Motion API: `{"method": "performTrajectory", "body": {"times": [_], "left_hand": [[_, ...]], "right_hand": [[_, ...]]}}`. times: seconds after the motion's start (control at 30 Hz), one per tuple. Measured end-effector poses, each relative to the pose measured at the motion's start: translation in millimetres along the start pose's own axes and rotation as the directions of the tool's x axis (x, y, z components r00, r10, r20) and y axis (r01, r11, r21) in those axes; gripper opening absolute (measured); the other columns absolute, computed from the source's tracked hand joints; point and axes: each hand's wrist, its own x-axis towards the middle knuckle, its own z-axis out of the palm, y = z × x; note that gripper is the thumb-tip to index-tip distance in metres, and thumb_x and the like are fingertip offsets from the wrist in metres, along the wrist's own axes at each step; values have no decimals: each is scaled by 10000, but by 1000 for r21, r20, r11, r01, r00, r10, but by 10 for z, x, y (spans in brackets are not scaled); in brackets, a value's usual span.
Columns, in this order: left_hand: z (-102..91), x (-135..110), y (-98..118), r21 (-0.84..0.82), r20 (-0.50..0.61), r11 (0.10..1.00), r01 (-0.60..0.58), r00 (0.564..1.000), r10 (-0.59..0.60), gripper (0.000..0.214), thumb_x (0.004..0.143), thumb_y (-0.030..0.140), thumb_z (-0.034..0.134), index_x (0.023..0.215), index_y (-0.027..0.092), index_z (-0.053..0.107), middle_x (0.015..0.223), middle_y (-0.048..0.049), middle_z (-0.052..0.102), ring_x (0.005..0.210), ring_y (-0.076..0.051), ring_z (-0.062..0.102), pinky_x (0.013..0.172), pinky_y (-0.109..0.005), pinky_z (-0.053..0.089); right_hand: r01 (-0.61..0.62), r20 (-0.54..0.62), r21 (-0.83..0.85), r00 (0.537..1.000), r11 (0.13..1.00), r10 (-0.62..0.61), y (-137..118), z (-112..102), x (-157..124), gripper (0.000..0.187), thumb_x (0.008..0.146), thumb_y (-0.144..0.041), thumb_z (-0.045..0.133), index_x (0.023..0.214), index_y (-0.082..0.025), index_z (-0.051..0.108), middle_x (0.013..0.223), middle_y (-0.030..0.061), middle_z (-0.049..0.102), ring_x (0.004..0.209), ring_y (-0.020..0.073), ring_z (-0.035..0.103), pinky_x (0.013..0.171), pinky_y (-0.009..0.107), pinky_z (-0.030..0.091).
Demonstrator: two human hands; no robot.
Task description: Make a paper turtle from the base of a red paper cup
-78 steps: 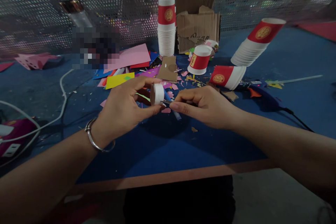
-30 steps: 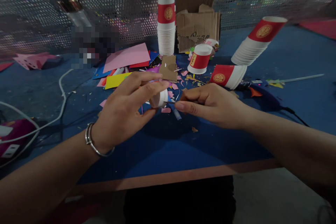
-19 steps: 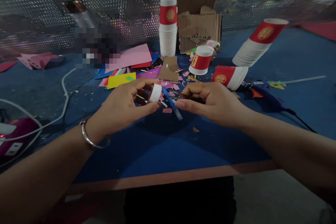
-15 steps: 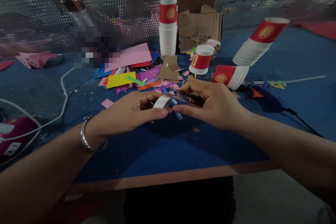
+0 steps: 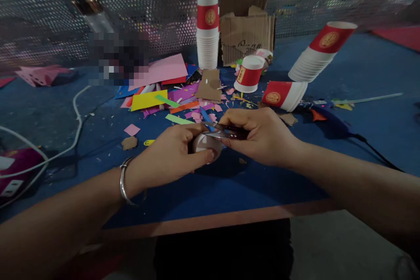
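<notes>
My left hand (image 5: 169,151) is closed on a short round white piece (image 5: 205,143) that looks like the base of a paper cup. Its thumb presses the near side, and the other fingers are partly hidden behind. In my right hand (image 5: 265,135) is a pair of scissors (image 5: 218,134), gripped by the dark handles with the metal blades pointing left. The blades lie across the top edge of the white piece; whether they are cutting into it I cannot tell. Just beyond the blades lies a blue paper strip (image 5: 205,114).
Behind are coloured paper sheets (image 5: 167,70), scraps and a cardboard piece (image 5: 210,85). Red-and-white paper cups stand in a stack (image 5: 208,48), lean (image 5: 323,50) and lie tipped (image 5: 285,95). A blue glue gun (image 5: 331,120) with a cord is at right, a white cable (image 5: 77,127) at left.
The white piece has turned so more of its round face shows. My left hand has shifted slightly right and down, and the scissor blades now lie over the piece's top edge.
</notes>
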Motion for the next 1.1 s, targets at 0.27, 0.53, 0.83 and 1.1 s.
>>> {"method": "performTrajectory", "body": {"times": [0.27, 0.53, 0.83, 1.1], "left_hand": [[-16, 36, -10, -31, -76, 995, -92, 993, 89, 303, 979, 421, 628, 838, 169, 719, 868, -39, 745, 682, -142, 632, 568, -227, 486], [-67, 50, -30, -238, 101, 969, -62, 991, 88, 273, 953, 431, 785, 885, 168, 748, 767, 22, 640, 568, -97, 550, 471, -187, 450], [-24, 82, -46, -285, -89, 916, -281, 960, 266, 152, 952, 316, 801, 924, 167, 791, 833, -6, 741, 731, -119, 629, 656, -210, 503], [-33, 148, -205, -405, -274, 872, -274, 946, 170, 265, 889, 448, 908, 933, 197, 836, 905, -52, 782, 803, -181, 706, 747, -292, 587]], "right_hand": [[-151, 87, 220, 987, 964, 135, 24, -50, 65, 335, 929, -418, 816, 781, -168, 651, 705, -18, 592, 649, 105, 501, 581, 248, 389], [-282, 242, 403, 950, 871, 195, 37, -104, 95, 418, 850, -501, 920, 822, -152, 693, 705, -27, 596, 656, 100, 490, 589, 248, 385], [-197, 223, 442, 969, 875, 106, 38, -151, 120, 475, 931, -592, 844, 846, -158, 671, 748, -28, 578, 685, 99, 486, 620, 258, 387], [-20, -9, 56, 1000, 998, 20, 98, -76, 53, 560, 1053, -680, 639, 847, -160, 665, 794, 2, 592, 724, 117, 538, 665, 275, 391]]}}
